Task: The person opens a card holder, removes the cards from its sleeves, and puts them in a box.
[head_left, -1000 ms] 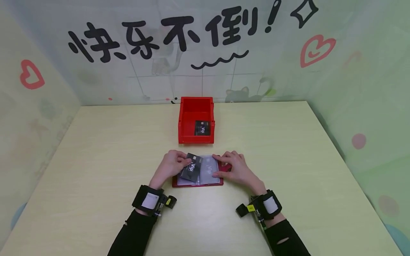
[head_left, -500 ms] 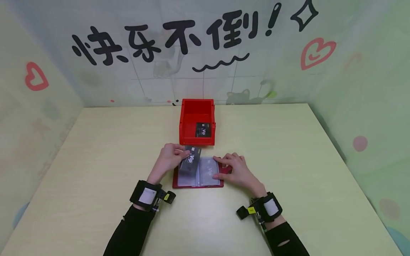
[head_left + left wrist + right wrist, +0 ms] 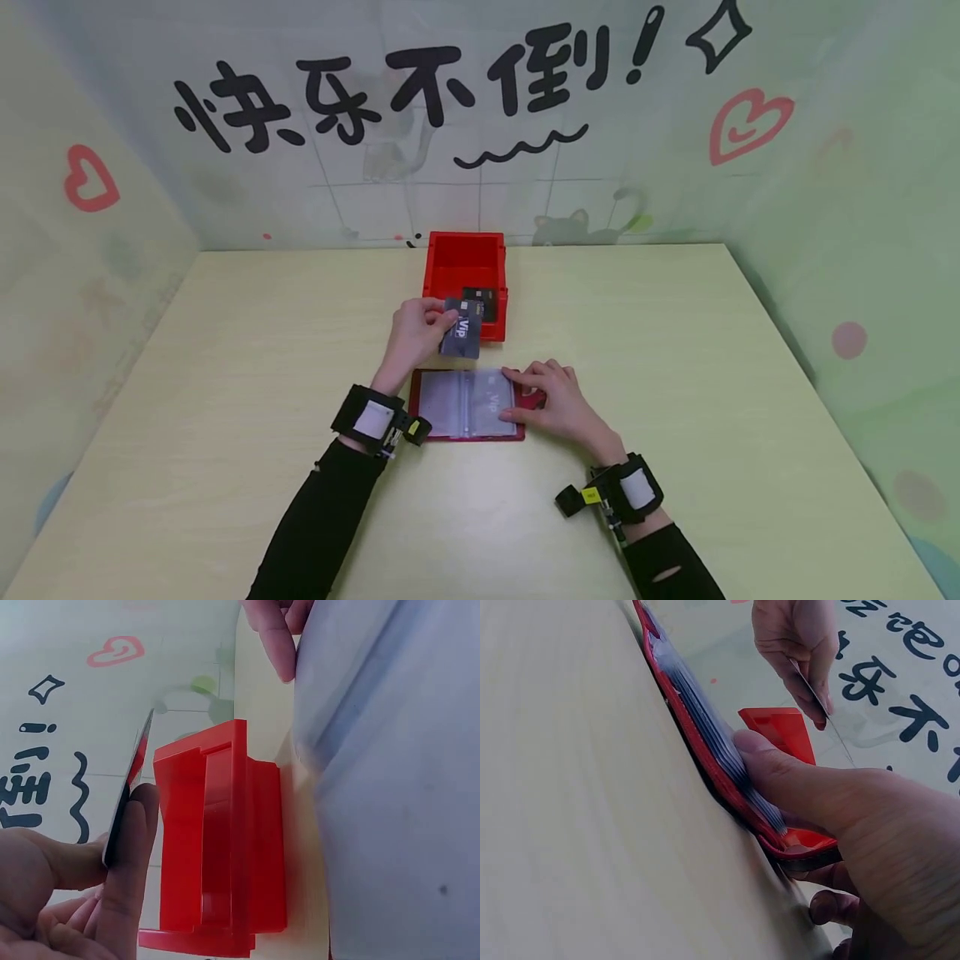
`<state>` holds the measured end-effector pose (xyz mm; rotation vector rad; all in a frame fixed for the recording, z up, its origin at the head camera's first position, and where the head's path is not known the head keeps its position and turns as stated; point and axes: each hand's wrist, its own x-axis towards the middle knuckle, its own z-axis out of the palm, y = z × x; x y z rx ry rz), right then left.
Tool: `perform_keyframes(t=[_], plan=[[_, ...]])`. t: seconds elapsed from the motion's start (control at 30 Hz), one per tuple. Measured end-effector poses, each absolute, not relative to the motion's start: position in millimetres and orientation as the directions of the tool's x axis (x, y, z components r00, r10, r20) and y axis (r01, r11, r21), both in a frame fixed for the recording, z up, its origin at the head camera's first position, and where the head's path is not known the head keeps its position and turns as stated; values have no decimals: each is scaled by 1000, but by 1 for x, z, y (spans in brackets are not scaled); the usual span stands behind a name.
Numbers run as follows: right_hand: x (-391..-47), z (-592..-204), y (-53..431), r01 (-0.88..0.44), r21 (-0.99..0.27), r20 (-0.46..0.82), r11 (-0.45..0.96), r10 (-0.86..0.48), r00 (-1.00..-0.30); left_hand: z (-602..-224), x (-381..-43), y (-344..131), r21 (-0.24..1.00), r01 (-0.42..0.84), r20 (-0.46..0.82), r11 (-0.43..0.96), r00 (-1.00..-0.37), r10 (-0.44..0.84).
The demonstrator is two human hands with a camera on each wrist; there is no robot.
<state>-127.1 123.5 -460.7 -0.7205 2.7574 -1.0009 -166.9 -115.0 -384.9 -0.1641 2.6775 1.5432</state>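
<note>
My left hand (image 3: 416, 333) pinches a dark grey card marked "Vip" (image 3: 463, 343) between thumb and fingers. It holds this card in front of and partly over the near edge of a red bin (image 3: 467, 260); the left wrist view shows the card (image 3: 126, 796) edge-on. Below lies an open card holder (image 3: 442, 408) with a red cover and clear plastic sleeves. My right hand (image 3: 555, 404) grips its right edge, thumb on the sleeves (image 3: 705, 716) and fingers partly hidden at the cover. Faint "Vip" lettering shows through the right-hand sleeve.
Another dark card (image 3: 490, 305) lies inside the bin, partly covered by the held card. The bin stands at the back edge of the pale wooden table (image 3: 637, 317), against a printed backdrop (image 3: 337, 200). Side panels rise left and right.
My left hand has lifted the card off the holder's left sleeve and carried it away and slightly right to the bin's front. My right hand has stayed on the holder.
</note>
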Motion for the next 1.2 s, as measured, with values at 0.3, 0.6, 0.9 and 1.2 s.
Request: perform_keyframes(t=[0.3, 0.6, 0.9, 1.2], plan=[[-126, -461, 126, -410, -627, 65, 663, -480, -875, -379, -192, -101, 860, -136, -105, 491, -990, -91], [-124, -460, 126, -425, -627, 88, 652, -484, -871, -380, -210, -87, 858, -119, -75, 500, -991, -106], [-125, -464, 125, -435, -620, 100, 654, -483, -870, -387, -223, -74, 796, -182, -112, 577, -981, -156], [-125, -464, 125, -423, -619, 86, 662, -478, -874, -393, -233, -70, 742, -218, -146, 634, -975, -165]])
